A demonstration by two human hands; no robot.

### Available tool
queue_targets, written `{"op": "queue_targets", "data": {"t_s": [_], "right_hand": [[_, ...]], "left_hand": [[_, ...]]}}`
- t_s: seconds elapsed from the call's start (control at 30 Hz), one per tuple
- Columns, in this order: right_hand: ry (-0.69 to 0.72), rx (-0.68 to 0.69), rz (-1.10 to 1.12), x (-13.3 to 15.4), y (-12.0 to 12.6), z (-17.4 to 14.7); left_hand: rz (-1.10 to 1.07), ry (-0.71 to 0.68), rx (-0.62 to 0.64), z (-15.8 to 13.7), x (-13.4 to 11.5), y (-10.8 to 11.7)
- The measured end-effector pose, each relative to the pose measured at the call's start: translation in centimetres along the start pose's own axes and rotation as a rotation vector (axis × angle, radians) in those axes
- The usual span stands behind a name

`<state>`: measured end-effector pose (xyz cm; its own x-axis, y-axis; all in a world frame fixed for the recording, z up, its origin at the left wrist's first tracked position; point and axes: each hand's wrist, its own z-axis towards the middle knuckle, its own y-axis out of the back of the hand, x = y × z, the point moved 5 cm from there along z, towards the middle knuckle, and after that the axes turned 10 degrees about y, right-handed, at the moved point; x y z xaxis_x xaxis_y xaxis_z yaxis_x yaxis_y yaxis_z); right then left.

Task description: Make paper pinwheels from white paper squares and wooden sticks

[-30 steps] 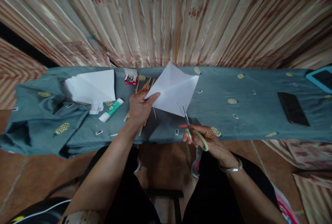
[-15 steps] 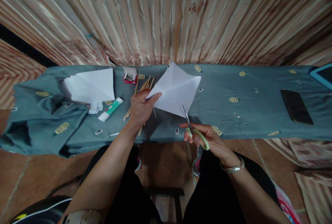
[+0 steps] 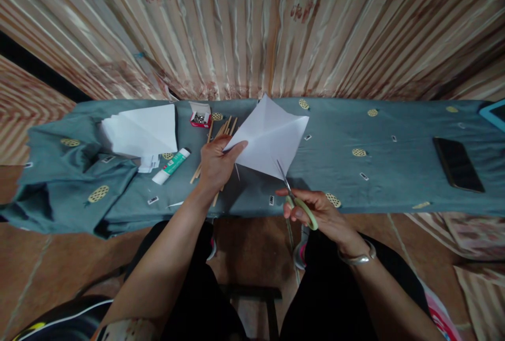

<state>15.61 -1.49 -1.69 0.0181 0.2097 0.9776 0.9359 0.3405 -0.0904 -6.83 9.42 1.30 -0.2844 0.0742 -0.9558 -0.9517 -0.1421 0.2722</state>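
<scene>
My left hand (image 3: 216, 163) pinches the left corner of a creased white sheet of paper (image 3: 270, 133), thumb on top, holding it tilted above the table. In my right hand (image 3: 315, 212) is a pair of scissors (image 3: 302, 209) with pale green handles. Their blades point up and to the left and lie at the lower right corner of the sheet. Several thin wooden sticks (image 3: 220, 129) lie beneath and behind my left hand, partly hidden by it.
On the cloth-covered table (image 3: 335, 125), a stack of white paper (image 3: 144, 130) lies at the left, near a glue stick (image 3: 171, 166) and an open red box of small metal pieces (image 3: 200, 116). A dark phone (image 3: 457, 164) and a blue-edged device (image 3: 493, 112) are at the right.
The scissor blades look closer together than before, still at the paper's lower corner. My left hand keeps its grip on the sheet. The whole view has shifted slightly.
</scene>
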Motion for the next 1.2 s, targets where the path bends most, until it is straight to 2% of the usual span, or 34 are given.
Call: {"op": "queue_targets", "data": {"t_s": [0.9,1.2], "right_hand": [[-0.071,-0.038,0.013,-0.7,-0.2,0.2],[-0.031,-0.038,0.012,-0.6,0.0,0.3]], "left_hand": [[-0.015,0.007,0.000,0.0,0.2,0.1],[-0.018,0.023,0.085,-0.7,0.2,-1.0]]}}
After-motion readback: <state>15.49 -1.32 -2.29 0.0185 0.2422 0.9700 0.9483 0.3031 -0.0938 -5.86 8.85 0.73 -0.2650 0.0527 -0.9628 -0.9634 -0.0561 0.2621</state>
